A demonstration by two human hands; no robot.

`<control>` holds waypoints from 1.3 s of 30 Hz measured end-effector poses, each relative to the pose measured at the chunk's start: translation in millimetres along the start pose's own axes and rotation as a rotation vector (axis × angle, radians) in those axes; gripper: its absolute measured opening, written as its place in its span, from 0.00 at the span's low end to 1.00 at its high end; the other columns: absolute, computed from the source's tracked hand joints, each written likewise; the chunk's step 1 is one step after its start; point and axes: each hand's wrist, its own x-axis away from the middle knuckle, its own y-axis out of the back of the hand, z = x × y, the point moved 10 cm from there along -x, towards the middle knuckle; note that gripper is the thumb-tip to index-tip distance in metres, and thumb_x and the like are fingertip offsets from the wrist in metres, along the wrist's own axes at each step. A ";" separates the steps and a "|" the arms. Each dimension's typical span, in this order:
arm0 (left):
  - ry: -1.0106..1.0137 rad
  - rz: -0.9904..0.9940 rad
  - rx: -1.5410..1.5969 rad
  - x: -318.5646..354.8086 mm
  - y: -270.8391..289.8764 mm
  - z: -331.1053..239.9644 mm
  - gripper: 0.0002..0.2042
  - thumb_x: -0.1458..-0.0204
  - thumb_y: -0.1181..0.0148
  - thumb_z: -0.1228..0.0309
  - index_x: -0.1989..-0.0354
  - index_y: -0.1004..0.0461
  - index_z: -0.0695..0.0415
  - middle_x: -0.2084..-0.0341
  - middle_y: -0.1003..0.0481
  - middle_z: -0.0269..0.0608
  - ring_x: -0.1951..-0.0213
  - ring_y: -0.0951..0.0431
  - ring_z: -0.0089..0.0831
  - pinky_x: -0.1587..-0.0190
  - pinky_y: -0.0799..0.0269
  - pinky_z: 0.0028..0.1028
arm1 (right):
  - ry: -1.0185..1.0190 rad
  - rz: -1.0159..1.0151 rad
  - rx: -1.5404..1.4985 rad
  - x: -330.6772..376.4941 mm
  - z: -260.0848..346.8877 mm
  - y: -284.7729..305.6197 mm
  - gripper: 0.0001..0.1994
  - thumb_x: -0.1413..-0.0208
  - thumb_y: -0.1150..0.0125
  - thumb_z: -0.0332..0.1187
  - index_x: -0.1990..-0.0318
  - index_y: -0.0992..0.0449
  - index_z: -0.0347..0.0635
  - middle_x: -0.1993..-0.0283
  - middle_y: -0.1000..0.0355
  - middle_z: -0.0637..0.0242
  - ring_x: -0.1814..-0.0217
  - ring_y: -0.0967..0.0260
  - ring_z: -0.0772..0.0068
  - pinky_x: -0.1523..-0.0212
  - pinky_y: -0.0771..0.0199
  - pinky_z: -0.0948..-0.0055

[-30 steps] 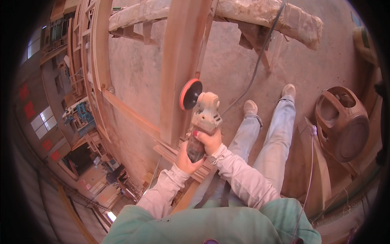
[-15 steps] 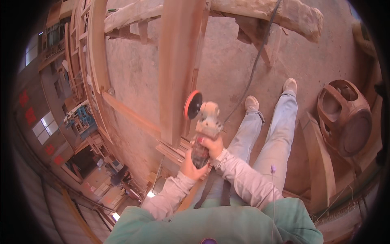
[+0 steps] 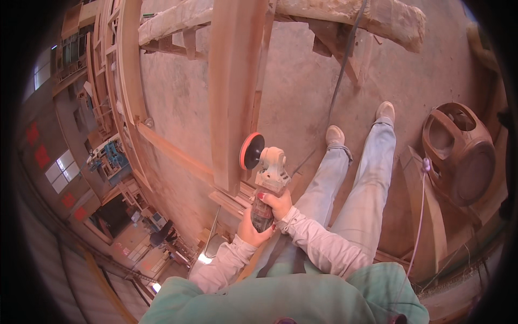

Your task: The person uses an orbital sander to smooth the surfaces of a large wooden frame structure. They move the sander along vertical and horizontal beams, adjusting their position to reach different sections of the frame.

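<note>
Both my hands are wrapped round the dark body of an angle grinder (image 3: 272, 170) with a pale head and a round orange-and-black sanding pad (image 3: 252, 151). My left hand (image 3: 251, 229) grips the lower end of the body. Higher up, near the head, my right hand (image 3: 279, 204) is closed on it, thumb across the top. The pad stands on edge beside the right side of a long wooden beam (image 3: 229, 97); I cannot tell whether it touches. From the tool a dark cord (image 3: 340, 81) runs away over the floor.
A wrapped crossbeam (image 3: 345, 16) on a trestle supports the work at the far side. To the right stands a barrel-shaped wooden stool (image 3: 461, 154) by a curved plank (image 3: 429, 210). Thin wood strips (image 3: 229, 202) lie left of my hands. A pale purple string (image 3: 418, 227) hangs at right.
The grinder and both hands have moved a little down and left, toward me along the beam. The purple string has swung to the right.
</note>
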 end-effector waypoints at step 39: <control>-0.198 -0.140 -0.058 -63.7 16.2 -81.5 0.31 0.60 0.30 0.69 0.48 0.39 0.61 0.63 0.24 0.46 0.60 0.22 0.35 0.56 0.28 0.31 | 0.107 0.067 -0.068 -41.6 96.6 -30.9 0.18 0.53 0.40 0.26 0.52 0.29 0.34 0.64 0.26 0.61 0.65 0.25 0.68 0.63 0.23 0.68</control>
